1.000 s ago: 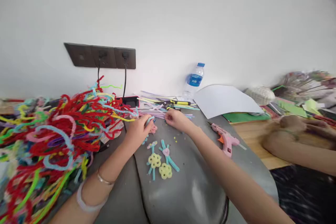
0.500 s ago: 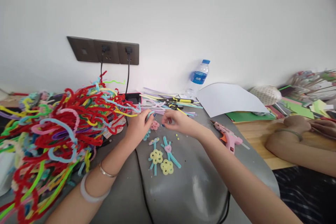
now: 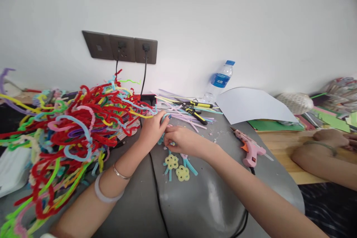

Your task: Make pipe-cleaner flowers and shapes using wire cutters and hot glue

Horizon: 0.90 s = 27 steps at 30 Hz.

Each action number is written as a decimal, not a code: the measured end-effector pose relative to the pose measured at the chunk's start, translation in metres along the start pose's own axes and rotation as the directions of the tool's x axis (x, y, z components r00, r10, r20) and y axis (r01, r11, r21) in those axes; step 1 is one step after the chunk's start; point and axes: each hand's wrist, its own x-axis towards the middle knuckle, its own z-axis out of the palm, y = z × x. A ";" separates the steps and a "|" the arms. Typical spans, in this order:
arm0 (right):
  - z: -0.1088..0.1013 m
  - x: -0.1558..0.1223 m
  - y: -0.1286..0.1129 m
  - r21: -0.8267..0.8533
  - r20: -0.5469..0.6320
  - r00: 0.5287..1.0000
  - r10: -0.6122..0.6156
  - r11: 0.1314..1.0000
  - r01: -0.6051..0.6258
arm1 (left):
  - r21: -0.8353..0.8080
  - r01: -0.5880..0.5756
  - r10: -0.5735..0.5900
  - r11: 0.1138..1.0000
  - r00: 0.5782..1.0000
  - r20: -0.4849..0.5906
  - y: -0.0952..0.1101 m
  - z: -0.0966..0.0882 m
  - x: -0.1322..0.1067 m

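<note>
My left hand (image 3: 153,131) is closed in a pinch, with a light blue pipe cleaner piece (image 3: 163,117) between thumb and forefinger. Just right of it, my right hand (image 3: 182,140) reaches low over the desk, its fingers drawn together; what they pinch, if anything, is hidden. A small light blue coil (image 3: 160,140) lies partly covered between the hands. Below the right hand rest a yellow pipe cleaner flower (image 3: 171,161) on light blue strips, a second yellow flower (image 3: 183,173), and light blue stems (image 3: 191,166) with a pink top mostly covered by the hand.
A tangled pile of pipe cleaners (image 3: 80,126) spreads at left. Straight pipe cleaners (image 3: 178,113) and yellow-black pliers (image 3: 196,114) lie behind the hands. A water bottle (image 3: 221,80), white paper (image 3: 251,106) and pink glue gun (image 3: 252,150) stand right. Another person's arm (image 3: 320,158) rests beyond.
My right hand has moved left and down, close to my left hand, and now covers the small pieces there. My left hand keeps its pinch. The whole view has shifted slightly.
</note>
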 end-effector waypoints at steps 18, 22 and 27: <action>-0.022 -0.006 -0.003 0.177 -0.020 0.999 0.050 0.983 -0.046 | 0.072 -0.014 0.014 0.997 1.000 0.001 0.000 -0.002 -0.001; -0.021 -0.007 -0.003 0.173 -0.016 0.998 0.066 0.983 -0.063 | 0.075 -0.006 0.005 0.997 1.000 0.004 0.001 -0.002 0.000; -0.006 -0.004 -0.008 0.167 -0.027 0.998 0.052 0.985 -0.047 | 0.073 -0.001 0.000 0.997 1.000 0.016 0.003 -0.003 0.000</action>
